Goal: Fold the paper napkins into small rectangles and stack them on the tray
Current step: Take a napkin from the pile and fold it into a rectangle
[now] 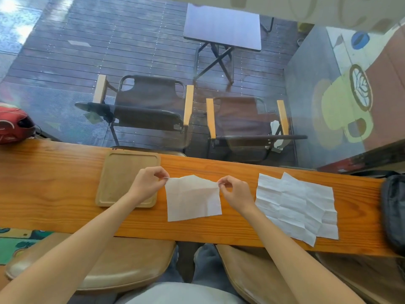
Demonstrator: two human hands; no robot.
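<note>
Napkin (192, 198) pinched at far corners by both hands' fingers (161, 179), left forearm over tray (122, 172) corner

I find no readable text, label, brand or number anywhere in my view. The only sign-like mark I see is a painted mural (348, 102) on the wall beyond the glass, showing a cup with a leaf pattern, and it carries no lettering.
</note>
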